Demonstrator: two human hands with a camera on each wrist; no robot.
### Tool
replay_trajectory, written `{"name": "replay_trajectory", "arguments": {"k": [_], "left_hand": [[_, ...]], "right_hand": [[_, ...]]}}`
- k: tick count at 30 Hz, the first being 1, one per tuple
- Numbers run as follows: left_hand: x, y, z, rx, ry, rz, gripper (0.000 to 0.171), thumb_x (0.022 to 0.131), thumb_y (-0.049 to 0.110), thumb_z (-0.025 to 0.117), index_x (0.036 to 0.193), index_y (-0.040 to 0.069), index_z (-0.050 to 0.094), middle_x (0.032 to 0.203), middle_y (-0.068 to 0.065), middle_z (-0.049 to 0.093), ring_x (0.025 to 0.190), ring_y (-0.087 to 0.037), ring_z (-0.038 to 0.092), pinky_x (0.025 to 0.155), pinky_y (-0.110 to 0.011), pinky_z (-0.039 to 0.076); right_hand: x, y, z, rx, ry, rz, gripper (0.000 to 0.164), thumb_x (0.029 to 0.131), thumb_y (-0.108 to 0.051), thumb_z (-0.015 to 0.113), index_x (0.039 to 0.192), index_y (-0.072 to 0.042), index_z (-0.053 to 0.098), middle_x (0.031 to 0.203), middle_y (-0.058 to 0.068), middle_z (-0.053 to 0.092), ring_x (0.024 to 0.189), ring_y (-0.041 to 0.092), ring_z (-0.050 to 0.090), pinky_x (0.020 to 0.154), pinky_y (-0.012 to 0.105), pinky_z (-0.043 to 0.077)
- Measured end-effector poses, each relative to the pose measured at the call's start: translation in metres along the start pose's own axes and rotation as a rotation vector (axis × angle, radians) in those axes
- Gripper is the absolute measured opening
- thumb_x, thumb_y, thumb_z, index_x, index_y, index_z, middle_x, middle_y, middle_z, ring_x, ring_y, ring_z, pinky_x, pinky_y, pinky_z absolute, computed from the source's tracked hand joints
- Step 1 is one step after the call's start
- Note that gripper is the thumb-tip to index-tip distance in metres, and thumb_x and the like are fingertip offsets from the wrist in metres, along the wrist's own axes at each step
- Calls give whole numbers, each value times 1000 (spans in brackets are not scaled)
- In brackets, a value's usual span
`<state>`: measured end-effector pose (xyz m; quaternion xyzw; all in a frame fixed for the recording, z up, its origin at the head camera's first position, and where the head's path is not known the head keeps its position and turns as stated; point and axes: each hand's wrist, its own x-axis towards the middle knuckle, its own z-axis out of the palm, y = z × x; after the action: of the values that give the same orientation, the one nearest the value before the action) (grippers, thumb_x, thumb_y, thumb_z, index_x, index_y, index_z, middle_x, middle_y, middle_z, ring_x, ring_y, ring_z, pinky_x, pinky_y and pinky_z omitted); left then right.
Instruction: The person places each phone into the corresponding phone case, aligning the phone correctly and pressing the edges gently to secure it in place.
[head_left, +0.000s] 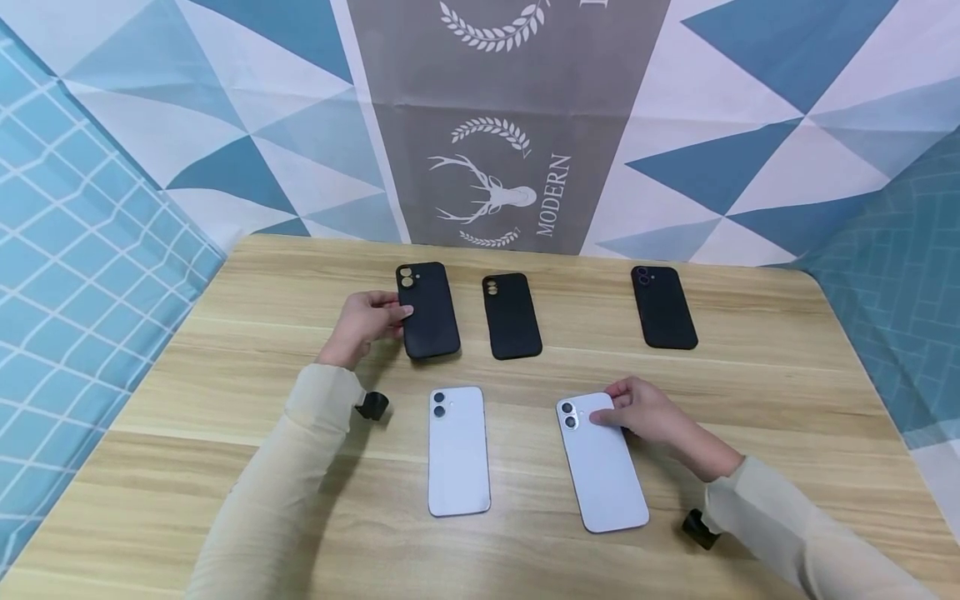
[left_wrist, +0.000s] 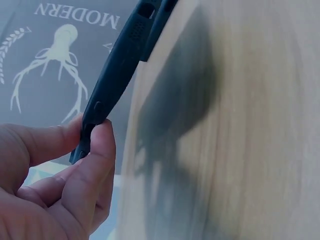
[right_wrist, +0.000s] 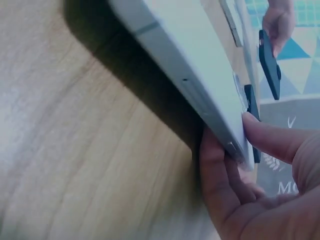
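My left hand (head_left: 367, 323) pinches a black phone case (head_left: 431, 312) by its left edge, thumb on the back and fingers beneath. In the left wrist view that case (left_wrist: 116, 75) is seen edge-on, raised off the table with its shadow below. My right hand (head_left: 643, 410) grips a white phone (head_left: 606, 475) near its upper right corner, thumb on the back beside the two camera lenses. The right wrist view shows this phone (right_wrist: 195, 85) tilted up from the wood, fingers under it. A second white phone (head_left: 459, 454) lies back-up between the hands.
Two more black cases lie toward the far edge: one case (head_left: 513, 317) right of the held one, another case (head_left: 665, 308) farther right. The wooden table (head_left: 300, 275) meets a patterned cloth backdrop (head_left: 510, 83). A black wrist device (head_left: 372, 406) sits under the left cuff.
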<state>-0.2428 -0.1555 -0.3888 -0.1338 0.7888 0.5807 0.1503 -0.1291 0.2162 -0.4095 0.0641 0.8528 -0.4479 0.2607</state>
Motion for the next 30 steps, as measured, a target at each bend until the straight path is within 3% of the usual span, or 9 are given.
{"name": "replay_trajectory", "arguments": {"k": [5, 12, 22, 30], "left_hand": [[-6, 5, 1, -19, -35, 11, 51, 91, 12, 61, 137, -1, 42, 124, -14, 50, 66, -2, 60, 71, -20, 58], [-19, 14, 13, -63, -87, 42, 50, 90, 9, 61, 134, -5, 43, 117, -16, 54, 66, -3, 62, 70, -20, 58], [-43, 25, 33, -84, -157, 72, 45, 87, 4, 63, 128, -7, 48, 102, -9, 57, 67, -5, 61, 78, -30, 59], [-56, 21, 48, -75, -187, 64, 43, 85, 5, 67, 124, -6, 52, 97, -9, 62, 66, -8, 62, 77, -34, 59]], "right_hand": [[1, 7, -6, 113, -91, -29, 37, 92, -15, 57, 118, 10, 50, 81, 1, 65, 74, 10, 55, 62, 25, 50], [2, 10, -9, 196, -123, 10, 43, 97, -13, 45, 132, 13, 41, 83, 0, 62, 73, 9, 56, 62, 22, 54], [5, 11, -11, 256, -115, 38, 42, 98, -12, 42, 131, 15, 41, 75, -3, 57, 66, 5, 54, 59, 19, 54], [5, 8, -16, 297, -112, 38, 42, 99, -13, 42, 130, 15, 41, 73, -6, 58, 63, 3, 55, 59, 18, 55]]}}
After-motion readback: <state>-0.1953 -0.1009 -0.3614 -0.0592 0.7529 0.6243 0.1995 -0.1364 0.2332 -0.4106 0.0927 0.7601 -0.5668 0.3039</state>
